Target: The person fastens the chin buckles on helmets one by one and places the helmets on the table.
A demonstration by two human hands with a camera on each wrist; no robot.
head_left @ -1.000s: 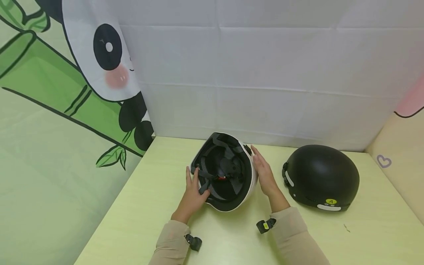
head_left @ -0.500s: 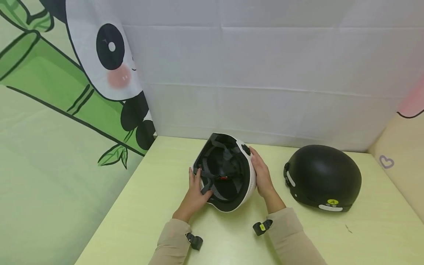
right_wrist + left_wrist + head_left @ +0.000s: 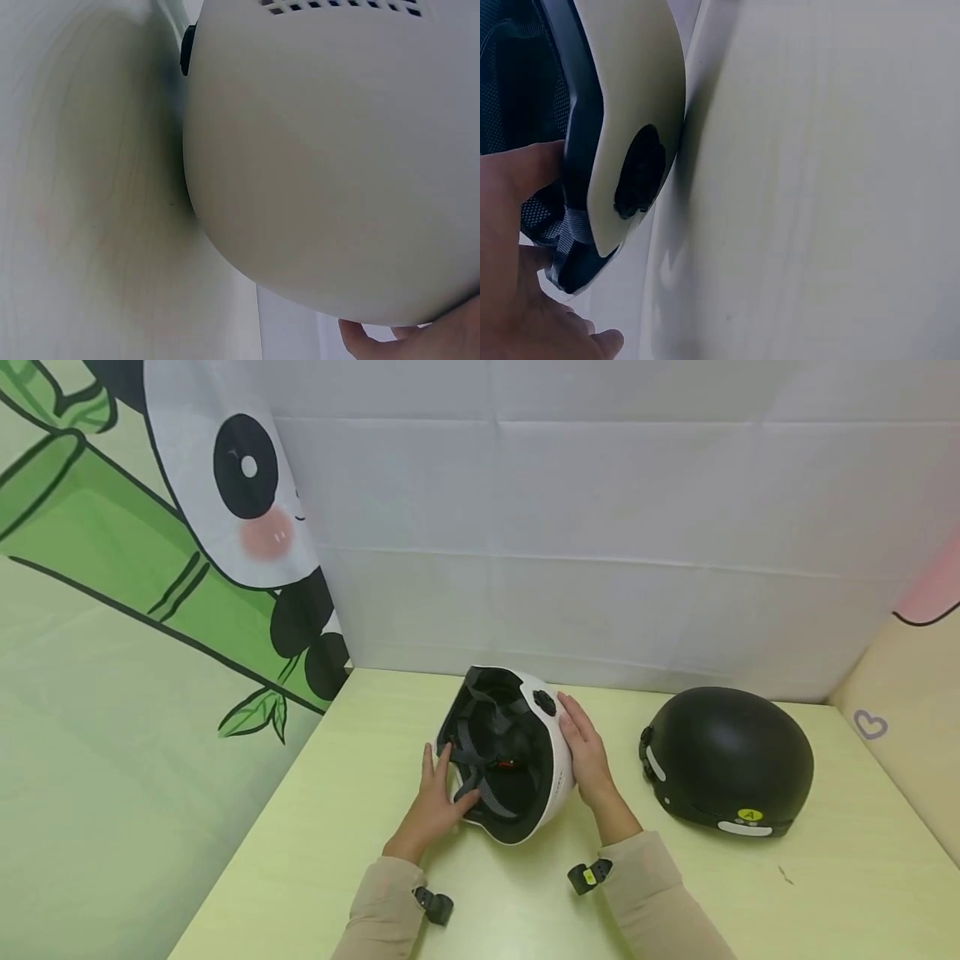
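Observation:
A white helmet [image 3: 557,768] lies tilted on the table, its black padded inside and dark straps facing up and left. My left hand [image 3: 431,806] grips its left rim. In the left wrist view, the left thumb [image 3: 536,169] presses the inner lining and the other fingers spread around the lower edge. My right hand [image 3: 587,756] lies with long, straight fingers along the outer shell on the right. The right wrist view is mostly filled by the smooth shell [image 3: 322,165], with a few right fingertips at its lower edge. A round black fitting [image 3: 545,702] shows near the helmet's top.
A matte black helmet [image 3: 727,760] with a yellow "A" sticker sits to the right on the pale table [image 3: 315,860]. White cloth [image 3: 570,527] hangs behind, and a panda-and-bamboo print [image 3: 225,527] covers the left side.
The white helmet has rolled further to the left, so more of its white shell and the black fitting show. My right hand has shifted slightly left with it; the left hand keeps its place.

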